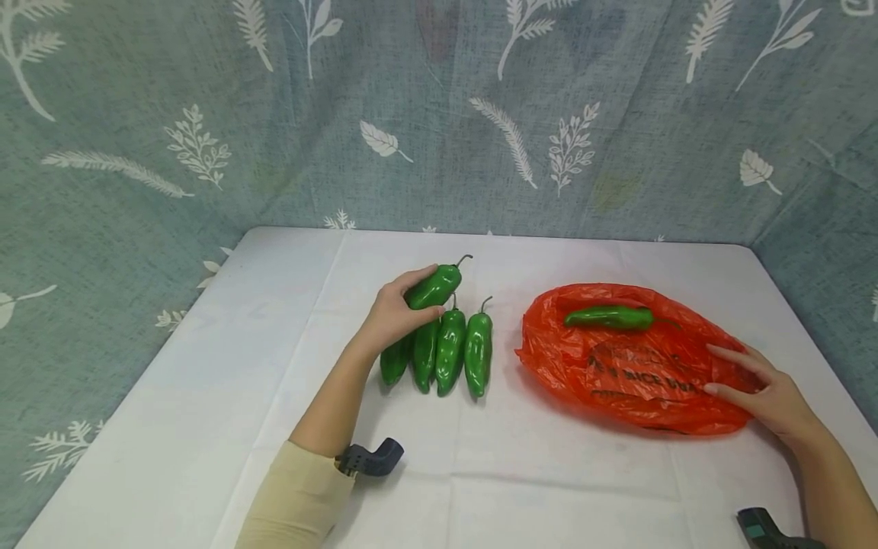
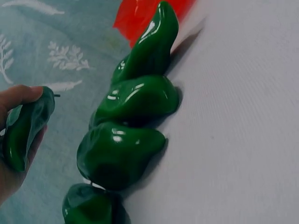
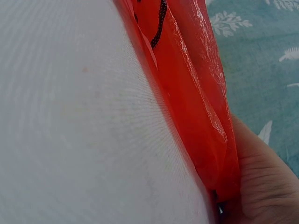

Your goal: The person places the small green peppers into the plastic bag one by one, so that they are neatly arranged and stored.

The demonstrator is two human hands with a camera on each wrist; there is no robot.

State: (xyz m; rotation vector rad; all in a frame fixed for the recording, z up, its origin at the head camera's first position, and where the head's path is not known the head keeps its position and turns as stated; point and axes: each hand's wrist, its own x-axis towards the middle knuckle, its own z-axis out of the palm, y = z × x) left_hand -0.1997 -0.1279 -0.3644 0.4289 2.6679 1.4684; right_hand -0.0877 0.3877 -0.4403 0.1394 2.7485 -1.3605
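Note:
My left hand [image 1: 391,316] grips a glossy green chili pepper [image 1: 434,288], its thin stem pointing up and right. In the left wrist view this pepper [image 2: 21,135] sits between thumb and fingers, clear of the others. Below that hand, several more green peppers [image 1: 450,351] lie side by side on the table, stems away from me; the hand partly covers the leftmost ones. My right hand [image 1: 782,396] rests at the right end of a crumpled red plastic bag [image 1: 638,408], thumb and fingers spread over its edge. On the bag's far side lies one green pepper [image 1: 610,317], stem to the right.
A white cloth [image 1: 549,488] with creases covers the table. Behind and beside it hangs a grey-green curtain [image 1: 439,152] with white leaf prints. Dark wrist mounts [image 1: 373,459] show below both hands. Dark printing marks the bag's top.

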